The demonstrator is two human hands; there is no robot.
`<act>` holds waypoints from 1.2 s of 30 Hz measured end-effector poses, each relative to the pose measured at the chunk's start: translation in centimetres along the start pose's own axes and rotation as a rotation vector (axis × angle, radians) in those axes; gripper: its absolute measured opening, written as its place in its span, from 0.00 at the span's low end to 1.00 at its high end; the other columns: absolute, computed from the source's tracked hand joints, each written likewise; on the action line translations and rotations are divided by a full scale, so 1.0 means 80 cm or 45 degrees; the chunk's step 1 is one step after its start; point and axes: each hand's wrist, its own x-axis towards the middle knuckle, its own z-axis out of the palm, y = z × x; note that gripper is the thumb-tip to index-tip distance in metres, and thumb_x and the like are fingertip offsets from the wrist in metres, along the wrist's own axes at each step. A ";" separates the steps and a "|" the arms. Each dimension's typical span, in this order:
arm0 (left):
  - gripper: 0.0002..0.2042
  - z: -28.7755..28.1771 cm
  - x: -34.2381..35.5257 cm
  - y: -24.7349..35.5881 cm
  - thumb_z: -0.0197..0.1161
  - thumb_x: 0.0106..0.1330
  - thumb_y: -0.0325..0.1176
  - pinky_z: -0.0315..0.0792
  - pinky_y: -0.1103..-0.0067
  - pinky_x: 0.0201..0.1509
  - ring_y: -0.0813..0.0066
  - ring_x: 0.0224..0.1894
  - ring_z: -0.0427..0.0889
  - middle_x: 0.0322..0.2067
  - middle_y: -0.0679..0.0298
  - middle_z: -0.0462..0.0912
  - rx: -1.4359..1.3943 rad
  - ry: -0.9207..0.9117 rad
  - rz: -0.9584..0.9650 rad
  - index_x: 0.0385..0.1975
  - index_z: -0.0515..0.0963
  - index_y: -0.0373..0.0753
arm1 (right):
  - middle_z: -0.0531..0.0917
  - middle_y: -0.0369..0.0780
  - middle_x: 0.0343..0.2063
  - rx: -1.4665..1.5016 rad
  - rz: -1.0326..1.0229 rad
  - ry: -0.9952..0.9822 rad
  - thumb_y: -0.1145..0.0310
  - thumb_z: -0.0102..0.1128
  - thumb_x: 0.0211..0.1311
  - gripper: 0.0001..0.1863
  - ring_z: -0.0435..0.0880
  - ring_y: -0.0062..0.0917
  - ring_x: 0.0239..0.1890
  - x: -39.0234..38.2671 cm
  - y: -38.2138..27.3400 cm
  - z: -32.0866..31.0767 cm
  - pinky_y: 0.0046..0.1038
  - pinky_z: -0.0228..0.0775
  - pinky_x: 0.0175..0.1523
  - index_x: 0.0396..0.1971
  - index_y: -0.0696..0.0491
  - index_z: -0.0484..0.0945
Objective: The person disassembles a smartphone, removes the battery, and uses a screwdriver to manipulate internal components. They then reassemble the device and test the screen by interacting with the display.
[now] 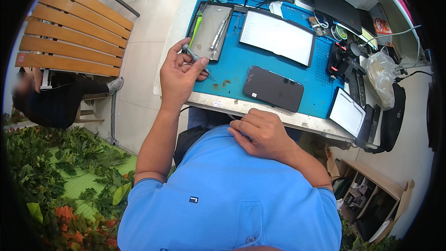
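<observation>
My left hand (183, 72) grips a slim grey metal screwdriver (195, 58) above the left front of the blue repair mat (222, 74), its tip pointing down toward the mat. My right hand (255, 132) rests against my shirt just below the desk edge, fingers loosely curled and apart, holding nothing visible. A dark smartphone (273, 88) lies flat near the mat's front. Behind it is a white board (276, 35) in a dark frame. At the mat's left, a grey tray (212, 37) holds slim tools (220, 32), beside a bright green tool (197, 23).
Tools, cables and a plastic bag (381, 76) crowd the desk's right, beside a white-topped case (346, 114). A seated person (51, 102) is at left by a slatted wooden top (76, 46). Artificial foliage (65, 167) covers the lower left; a wooden shelf unit (381, 181) stands lower right.
</observation>
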 end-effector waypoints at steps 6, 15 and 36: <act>0.34 -0.002 0.003 0.001 0.77 0.70 0.22 0.87 0.82 0.33 0.74 0.31 0.91 0.33 0.57 0.86 0.054 0.001 -0.031 0.73 0.68 0.25 | 0.82 0.36 0.24 -0.013 0.017 -0.022 0.71 0.79 0.59 0.07 0.82 0.28 0.28 -0.001 -0.001 -0.001 0.32 0.78 0.33 0.30 0.54 0.87; 0.33 -0.001 0.003 0.001 0.78 0.70 0.22 0.85 0.82 0.31 0.75 0.29 0.90 0.32 0.58 0.86 0.106 0.012 -0.033 0.72 0.69 0.23 | 0.82 0.36 0.23 0.014 0.020 0.007 0.72 0.80 0.59 0.06 0.82 0.28 0.26 -0.005 0.002 -0.002 0.32 0.77 0.32 0.32 0.54 0.89; 0.33 0.004 -0.001 0.005 0.80 0.69 0.25 0.85 0.82 0.30 0.78 0.29 0.89 0.31 0.60 0.85 0.140 0.065 -0.011 0.71 0.71 0.23 | 0.83 0.40 0.30 -0.182 0.062 0.047 0.70 0.82 0.55 0.15 0.82 0.35 0.33 -0.009 0.015 -0.063 0.36 0.76 0.38 0.41 0.56 0.88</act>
